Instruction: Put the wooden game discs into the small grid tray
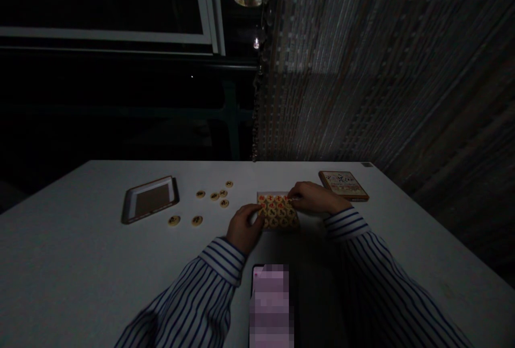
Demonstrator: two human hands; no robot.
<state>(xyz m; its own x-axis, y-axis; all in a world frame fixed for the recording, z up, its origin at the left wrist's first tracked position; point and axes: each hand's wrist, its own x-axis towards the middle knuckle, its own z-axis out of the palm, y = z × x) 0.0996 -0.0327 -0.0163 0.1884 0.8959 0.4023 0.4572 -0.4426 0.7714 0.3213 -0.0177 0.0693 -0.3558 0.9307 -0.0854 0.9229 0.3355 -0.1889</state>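
Note:
Round wooden xiangqi pieces (277,212) lie in neat rows in a shallow box (260,194), the back rows lettered in red and the front rows in black. My left hand (244,228) is curled at the box's left edge, thumb and forefinger closed on its side. Over the back right corner, my right hand (316,198) has its fingertips pressed together at a red-lettered piece (286,198), which they partly cover. Loose black-lettered pieces (214,196) lie scattered to the left on the white table (100,273).
An upturned brown-edged lid or tray (153,199) sits on the left of the table. A flat box with a printed cover (344,185) lies at the back right. A phone (270,305) rests near the front edge. Behind the table hangs a bead curtain (322,69).

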